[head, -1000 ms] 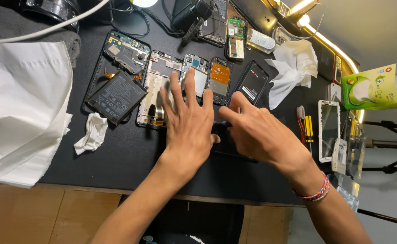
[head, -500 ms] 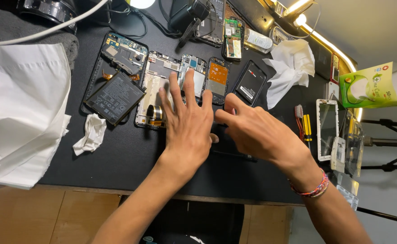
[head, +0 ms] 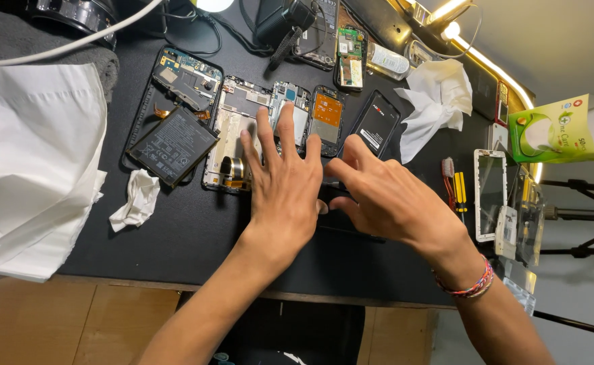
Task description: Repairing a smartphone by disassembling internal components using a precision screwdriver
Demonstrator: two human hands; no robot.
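Both hands work at the centre of the frame over a dark flat phone panel (head: 351, 233) lying on the black tabletop (head: 195, 236). The left hand (head: 285, 192) lies flat, fingers spread, apparently pressing the panel down to steady it. The right hand (head: 391, 199) curls its fingers at the panel's upper edge; whether they pinch anything cannot be told. Opened phone frames (head: 233, 132) and a loose battery (head: 172, 144) sit in the upper left, within reach.

Warm glare from the strip lamp (head: 476, 51) top right, perhaps slight wide-angle bending at edges.
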